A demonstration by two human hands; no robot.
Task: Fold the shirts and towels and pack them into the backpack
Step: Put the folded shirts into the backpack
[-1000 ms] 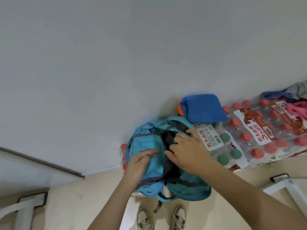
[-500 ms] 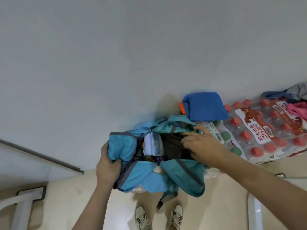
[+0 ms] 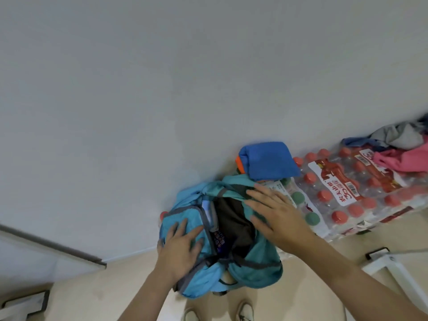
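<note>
Head view shows the backpack (image 3: 254,267) standing open at the foot of the wall (image 3: 162,100), against the left end of the bottle packs (image 3: 347,195); what bears it from below is hidden. The left hand (image 3: 179,247) lies flat on the left flap and the right hand (image 3: 278,214) flat on the right side, fingers (image 3: 261,193) straight and spread on both, pressing the cloth and gripping nothing. A dark garment (image 3: 234,221) fills the mouth, with something pale and something patterned just beside it. Because the bag is soft and only pressed, not held, its mouth could likely sag shut or the whole bag could roll toward the floor (image 3: 115,286) once either palm lifts. Pushing down hard on the contents may crumple folds already made inside. A folded blue towel (image 3: 268,161) rests on the bottle packs, touching the bag's far rim, so a nudge of the bag could tip it off or undo its fold. Loose clothes (image 3: 398,149) lie well apart at the right, and reaching for them would probably leave the bag unsteadied.
</note>
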